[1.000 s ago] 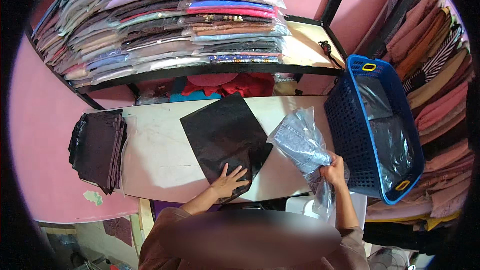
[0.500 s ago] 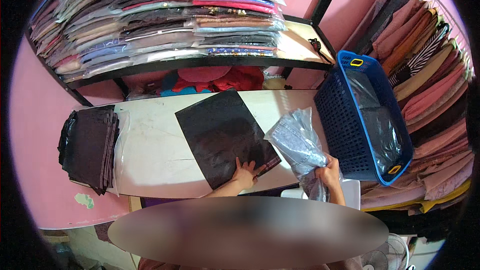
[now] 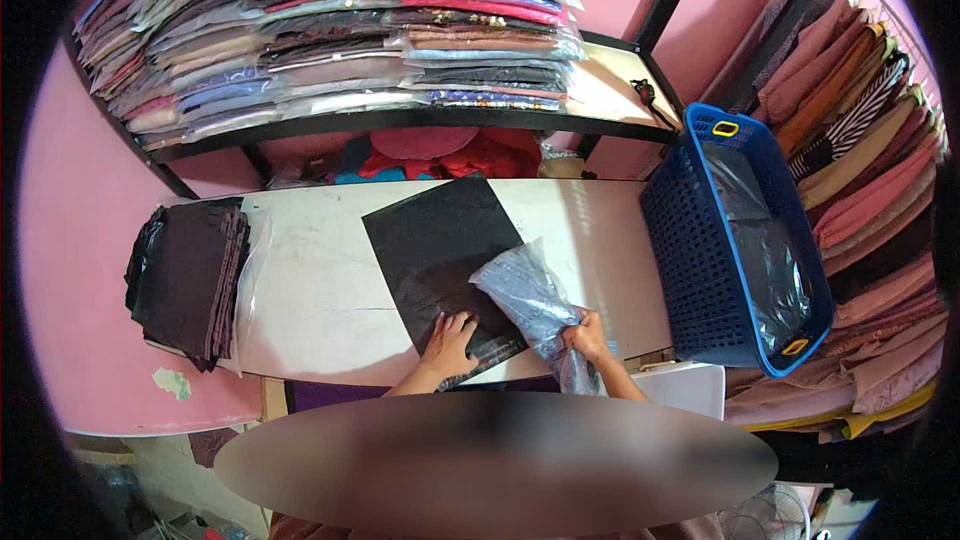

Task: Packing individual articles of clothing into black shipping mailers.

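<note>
Your white table (image 3: 310, 270) runs beneath the black bag (image 3: 430, 250), which lies flat with its near end at the table's front edge. Beyond the bag, a shelf (image 3: 400, 123) carries piles of wrapped clothes (image 3: 330, 40). Well right of the bag stands the blue basket (image 3: 695, 270), with dark packets (image 3: 768, 280) inside; well left of it lies the dark stack (image 3: 190, 270). Your denim packet (image 3: 525, 290) is over the bag's right near side; whether they touch, you cannot tell. Your right hand (image 3: 587, 335), right of the bag, has its fingers curled around the packet, gripping it. Your left hand (image 3: 447, 348) is on the bag's near part, fingers bent; whether they pinch it, you cannot tell.
</note>
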A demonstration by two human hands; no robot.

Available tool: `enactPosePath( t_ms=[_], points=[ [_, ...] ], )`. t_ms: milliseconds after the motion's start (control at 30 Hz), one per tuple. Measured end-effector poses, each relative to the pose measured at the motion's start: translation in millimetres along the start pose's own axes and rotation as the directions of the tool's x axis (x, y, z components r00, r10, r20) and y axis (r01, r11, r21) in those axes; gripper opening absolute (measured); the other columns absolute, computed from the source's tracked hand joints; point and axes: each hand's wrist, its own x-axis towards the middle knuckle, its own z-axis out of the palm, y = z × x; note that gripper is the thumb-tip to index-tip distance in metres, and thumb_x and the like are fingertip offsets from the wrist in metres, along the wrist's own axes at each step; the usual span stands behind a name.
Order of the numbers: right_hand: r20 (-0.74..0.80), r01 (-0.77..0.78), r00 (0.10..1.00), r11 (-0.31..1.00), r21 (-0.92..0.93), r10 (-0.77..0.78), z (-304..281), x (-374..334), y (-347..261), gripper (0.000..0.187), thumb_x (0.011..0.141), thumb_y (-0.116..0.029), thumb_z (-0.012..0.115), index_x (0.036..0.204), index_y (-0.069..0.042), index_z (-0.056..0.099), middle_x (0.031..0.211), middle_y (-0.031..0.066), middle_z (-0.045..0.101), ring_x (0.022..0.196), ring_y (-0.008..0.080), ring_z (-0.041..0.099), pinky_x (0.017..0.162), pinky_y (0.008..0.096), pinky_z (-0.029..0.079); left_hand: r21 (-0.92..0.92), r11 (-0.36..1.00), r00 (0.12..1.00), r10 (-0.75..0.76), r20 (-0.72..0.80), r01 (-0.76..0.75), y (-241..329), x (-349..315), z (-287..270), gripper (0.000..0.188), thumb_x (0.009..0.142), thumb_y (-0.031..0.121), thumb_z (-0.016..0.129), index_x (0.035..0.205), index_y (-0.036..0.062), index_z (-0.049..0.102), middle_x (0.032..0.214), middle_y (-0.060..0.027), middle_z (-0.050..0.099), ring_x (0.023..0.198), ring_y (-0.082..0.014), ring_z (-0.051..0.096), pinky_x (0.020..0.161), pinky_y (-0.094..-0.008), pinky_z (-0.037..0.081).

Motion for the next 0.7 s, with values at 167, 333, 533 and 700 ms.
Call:
enactPosePath(
  t_ms=[167, 333, 533, 700],
  points=[
    [-0.005, -0.050, 0.999, 0.995, -0.085, 0.049, -12.6, 4.4, 6.9, 0.038, 0.051, 0.007, 0.051, 0.086, 0.004, 0.063, 0.053, 0.0024, 0.053, 0.041, 0.0103, 0.046, 0.038, 0.0253, 0.035, 0.107, 0.994, 0.989, -0.029, 0.142, 0.014, -9.4, 1.2, -0.8, 0.059, 0.065, 0.008, 0.057, 0.123, 0.0053, 0.044, 0.127, -0.0143, 0.037, 0.119, -0.0287, 0.035, 0.103, -0.0500, 0.022],
    [0.181, -0.015, 0.983, 0.998, -0.065, 0.026, -15.3, -7.3, 5.0, 0.045, 0.053, 0.009, 0.052, 0.096, 0.003, 0.062, 0.056, -0.0005, 0.053, 0.043, 0.0067, 0.045, 0.039, 0.0234, 0.034, 0.079, 0.981, 0.979, -0.182, 0.092, 0.175, -22.6, 14.1, 2.0, 0.029, 0.077, 0.007, 0.049, 0.104, 0.0020, 0.059, 0.092, -0.0193, 0.061, 0.089, -0.0345, 0.058, 0.082, -0.0394, 0.046],
    [0.451, 0.215, 0.889, 0.940, -0.263, -0.077, -13.8, -22.3, 1.9, 0.054, 0.052, 0.002, 0.058, 0.105, -0.007, 0.062, 0.089, 0.0022, 0.067, 0.078, 0.0154, 0.060, 0.075, 0.0275, 0.046, -0.412, 0.891, 0.922, -0.308, -0.235, 0.193, -35.3, 28.2, -19.4, 0.024, 0.087, 0.018, 0.049, 0.099, 0.0026, 0.062, 0.094, -0.0197, 0.061, 0.090, -0.0321, 0.060, 0.074, -0.0353, 0.047],
    [0.553, 0.403, 0.828, 0.785, -0.470, -0.093, -4.1, -25.1, -2.6, 0.058, 0.050, -0.010, 0.062, 0.108, -0.013, 0.061, 0.094, 0.0152, 0.064, 0.088, 0.0269, 0.062, 0.080, 0.0330, 0.047, -0.498, 0.856, 0.921, -0.296, -0.252, 0.138, -25.7, 36.1, -43.3, 0.025, 0.088, 0.018, 0.049, 0.103, 0.0022, 0.060, 0.097, -0.0197, 0.061, 0.092, -0.0313, 0.060, 0.076, -0.0324, 0.047]
  ],
)
